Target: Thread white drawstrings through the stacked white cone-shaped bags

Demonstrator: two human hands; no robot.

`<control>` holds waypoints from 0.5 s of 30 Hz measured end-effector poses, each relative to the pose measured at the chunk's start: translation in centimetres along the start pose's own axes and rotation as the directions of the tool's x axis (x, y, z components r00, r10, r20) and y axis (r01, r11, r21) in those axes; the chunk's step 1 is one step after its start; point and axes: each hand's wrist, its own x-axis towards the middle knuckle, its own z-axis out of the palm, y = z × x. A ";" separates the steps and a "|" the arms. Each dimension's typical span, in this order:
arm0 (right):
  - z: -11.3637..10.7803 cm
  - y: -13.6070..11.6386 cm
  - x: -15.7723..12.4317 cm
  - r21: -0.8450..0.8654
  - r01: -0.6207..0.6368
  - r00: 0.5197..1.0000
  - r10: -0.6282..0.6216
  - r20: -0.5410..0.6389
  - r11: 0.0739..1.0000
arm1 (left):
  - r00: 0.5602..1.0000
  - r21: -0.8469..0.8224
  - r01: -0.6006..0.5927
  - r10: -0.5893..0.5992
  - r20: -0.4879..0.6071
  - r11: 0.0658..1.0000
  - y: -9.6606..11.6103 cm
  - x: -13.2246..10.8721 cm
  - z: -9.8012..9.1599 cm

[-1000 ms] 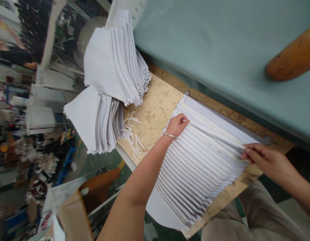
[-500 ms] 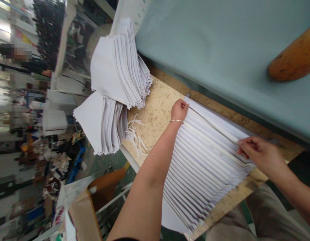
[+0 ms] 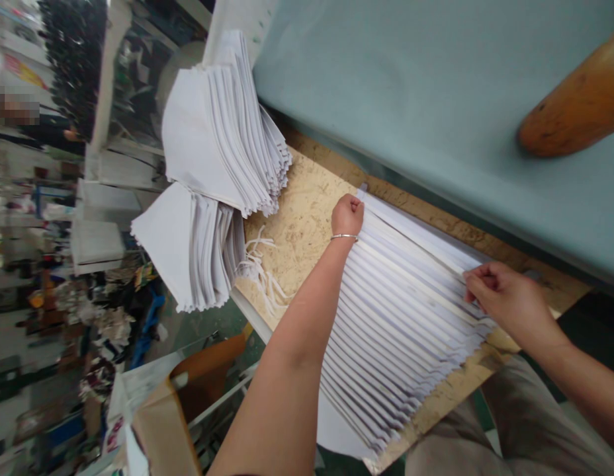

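Many white paper sheets (image 3: 401, 317) lie fanned out and overlapping on a tan board, their long edges showing as parallel ridges. My left hand (image 3: 347, 215), with a bracelet on the wrist, is closed at the far-left end of one upper edge. At the other end of that same edge, my right hand (image 3: 493, 287) pinches the paper between thumb and curled fingers. A dark line runs along the edge between both hands. The fingertips of my left hand are partly hidden.
Two thick stacks of white sheets (image 3: 202, 132) rest at the board's far end, with loose white strips (image 3: 267, 274) beside them. A teal-covered surface (image 3: 386, 73) borders the board, carrying an orange-brown rounded object (image 3: 570, 109). A cardboard box (image 3: 165, 423) stands lower left. Someone is in the background.
The view has shifted slightly, so everything sits a little further left. Both hands stay at the same two ends of the sheet's edge.
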 end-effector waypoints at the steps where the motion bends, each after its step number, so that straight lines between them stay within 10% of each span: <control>1: 0.0 -0.1 0.0 -0.024 -0.007 1.000 0.007 -0.005 1.000 | 1.000 0.007 0.005 -0.005 0.000 1.000 0.1 0.0 0.0; 15: 0.0 -0.4 1.3 -0.376 0.022 0.993 -0.064 -0.098 0.926 | 1.000 0.047 0.012 -0.012 -0.001 0.999 0.8 0.0 -0.2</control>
